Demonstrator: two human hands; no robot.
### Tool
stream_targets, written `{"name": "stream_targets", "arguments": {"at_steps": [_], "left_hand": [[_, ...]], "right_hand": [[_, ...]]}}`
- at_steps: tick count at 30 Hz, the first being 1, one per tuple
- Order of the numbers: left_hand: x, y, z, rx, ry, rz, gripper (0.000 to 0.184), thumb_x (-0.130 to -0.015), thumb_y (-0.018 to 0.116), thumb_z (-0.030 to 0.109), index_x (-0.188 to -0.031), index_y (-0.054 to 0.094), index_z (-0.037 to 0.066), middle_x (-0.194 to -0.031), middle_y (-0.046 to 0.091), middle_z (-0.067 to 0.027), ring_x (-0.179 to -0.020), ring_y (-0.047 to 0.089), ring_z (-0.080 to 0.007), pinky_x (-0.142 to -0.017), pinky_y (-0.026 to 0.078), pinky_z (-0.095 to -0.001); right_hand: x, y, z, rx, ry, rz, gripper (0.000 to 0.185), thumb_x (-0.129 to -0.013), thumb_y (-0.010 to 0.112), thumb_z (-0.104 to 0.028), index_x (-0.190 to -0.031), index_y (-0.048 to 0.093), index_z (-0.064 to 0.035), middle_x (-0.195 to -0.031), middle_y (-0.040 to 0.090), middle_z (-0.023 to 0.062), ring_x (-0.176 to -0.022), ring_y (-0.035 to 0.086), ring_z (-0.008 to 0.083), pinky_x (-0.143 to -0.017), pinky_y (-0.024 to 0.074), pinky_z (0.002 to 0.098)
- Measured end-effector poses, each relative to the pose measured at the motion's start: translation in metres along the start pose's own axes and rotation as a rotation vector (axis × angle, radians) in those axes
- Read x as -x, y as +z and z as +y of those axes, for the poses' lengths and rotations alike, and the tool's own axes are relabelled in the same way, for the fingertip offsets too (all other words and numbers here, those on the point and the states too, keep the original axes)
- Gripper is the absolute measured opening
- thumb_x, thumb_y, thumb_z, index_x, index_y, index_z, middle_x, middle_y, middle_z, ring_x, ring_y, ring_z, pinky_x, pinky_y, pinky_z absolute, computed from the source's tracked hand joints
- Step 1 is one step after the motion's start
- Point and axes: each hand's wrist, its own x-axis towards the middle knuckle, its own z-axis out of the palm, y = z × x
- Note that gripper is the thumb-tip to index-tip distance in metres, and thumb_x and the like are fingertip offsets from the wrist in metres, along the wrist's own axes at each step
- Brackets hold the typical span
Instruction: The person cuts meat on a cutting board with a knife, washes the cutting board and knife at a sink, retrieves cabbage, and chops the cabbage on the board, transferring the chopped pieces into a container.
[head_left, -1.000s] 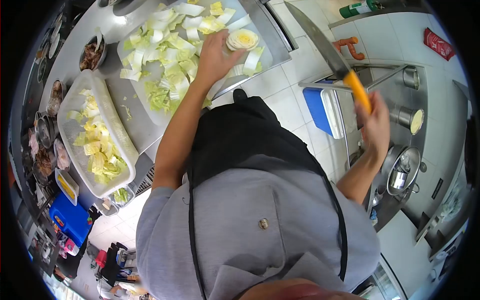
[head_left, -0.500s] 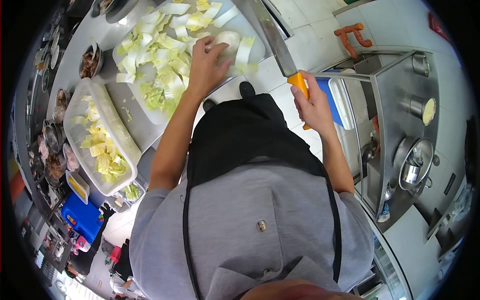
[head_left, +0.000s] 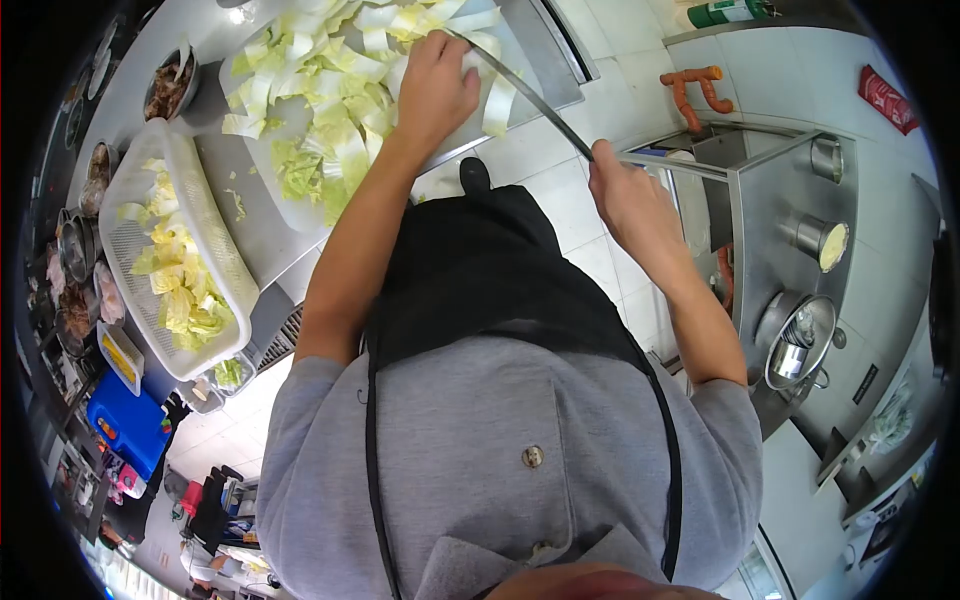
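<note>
My right hand (head_left: pixel 637 205) is closed round the handle of a long knife (head_left: pixel 535 97), whose blade slants up and left to my left hand. Over the cutting board (head_left: pixel 520 50), my left hand (head_left: pixel 435 90) has its fingers bent and drawn together at the blade's tip. What lies beneath those fingers is hidden. Cut cabbage leaves (head_left: pixel 330 110) are spread over the board, left of my left hand. One pale leaf piece (head_left: pixel 499 104) lies right of it, below the blade.
A white plastic basket (head_left: pixel 215 235) with cabbage pieces stands left of the board. Beyond it are a metal bowl of meat (head_left: pixel 172 85) and several small containers. On my right is a metal table (head_left: pixel 780 200) with pots. People are at the lower left.
My right hand has brought the knife from the right side to my left hand, its blade now over the board. The round cabbage piece beside my left hand is now out of sight.
</note>
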Motion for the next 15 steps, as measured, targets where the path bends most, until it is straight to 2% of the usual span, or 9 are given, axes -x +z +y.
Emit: {"name": "stream_targets", "arguments": {"at_steps": [2,7,10,11,12,13,15], "left_hand": [[-0.003,-0.003,0.002,-0.002,-0.009,-0.017,0.028,-0.075,0.072,0.009,-0.102,0.064,0.002,-0.105,0.058,-0.0145,-0.101,0.057,-0.0352,-0.090,0.047,-0.0419],[-0.003,-0.003,0.000,0.036,-0.036,-0.048,0.030,-0.075,0.072,0.009,-0.102,0.064,0.002,-0.107,0.058,-0.0145,-0.103,0.057,-0.0353,-0.090,0.048,-0.0422],[0.001,-0.008,-0.005,0.065,-0.068,-0.059,0.030,-0.074,0.072,0.010,-0.103,0.065,0.003,-0.108,0.058,-0.0136,-0.103,0.058,-0.0350,-0.090,0.049,-0.0419],[-0.005,-0.010,-0.010,0.033,0.037,-0.072,0.031,-0.074,0.073,0.011,-0.104,0.065,0.004,-0.108,0.058,-0.0128,-0.103,0.058,-0.0347,-0.090,0.049,-0.0419],[-0.006,-0.012,-0.015,0.001,0.136,-0.092,0.033,-0.074,0.074,0.011,-0.105,0.065,0.005,-0.108,0.058,-0.0121,-0.103,0.058,-0.0344,-0.090,0.050,-0.0419],[-0.008,-0.019,-0.013,-0.006,0.135,-0.098,0.033,-0.074,0.074,0.011,-0.105,0.065,0.005,-0.108,0.058,-0.0121,-0.103,0.058,-0.0344,-0.090,0.050,-0.0419],[-0.013,-0.035,-0.004,-0.141,0.078,-0.445,0.038,-0.073,0.075,0.014,-0.108,0.063,0.007,-0.114,0.058,-0.0112,-0.108,0.057,-0.0331,-0.092,0.049,-0.0424]], "right_hand": [[-0.004,0.000,-0.001,0.031,0.033,-0.040,0.012,-0.097,0.048,-0.016,-0.102,0.042,-0.0065,-0.070,0.063,0.0253,-0.070,0.062,0.0492,-0.060,0.0468,0.0587],[-0.042,0.042,0.019,-0.034,-0.121,-0.021,0.011,-0.098,0.046,-0.016,-0.102,0.041,-0.0063,-0.071,0.063,0.0274,-0.072,0.062,0.0491,-0.064,0.0477,0.0605],[-0.043,0.028,0.020,-0.037,-0.064,-0.055,0.011,-0.098,0.046,-0.015,-0.102,0.041,-0.0061,-0.073,0.062,0.0275,-0.075,0.062,0.0493,-0.066,0.0464,0.0598],[-0.046,0.022,0.023,-0.037,-0.070,-0.043,0.011,-0.098,0.046,-0.015,-0.102,0.041,-0.0061,-0.073,0.062,0.0275,-0.075,0.062,0.0493,-0.066,0.0464,0.0598],[-0.044,0.019,0.028,-0.172,-0.089,-0.028,0.012,-0.099,0.047,-0.016,-0.102,0.041,-0.0058,-0.072,0.061,0.0270,-0.075,0.061,0.0491,-0.067,0.0457,0.0579],[-0.040,0.017,0.031,-0.309,-0.106,-0.021,0.013,-0.100,0.047,-0.017,-0.102,0.041,-0.0055,-0.072,0.061,0.0265,-0.076,0.060,0.0489,-0.067,0.0449,0.0561],[-0.034,0.007,0.030,-0.390,-0.063,-0.016,0.015,-0.100,0.048,-0.018,-0.101,0.041,-0.0052,-0.072,0.060,0.0260,-0.075,0.059,0.0489,-0.066,0.0442,0.0541]]}}
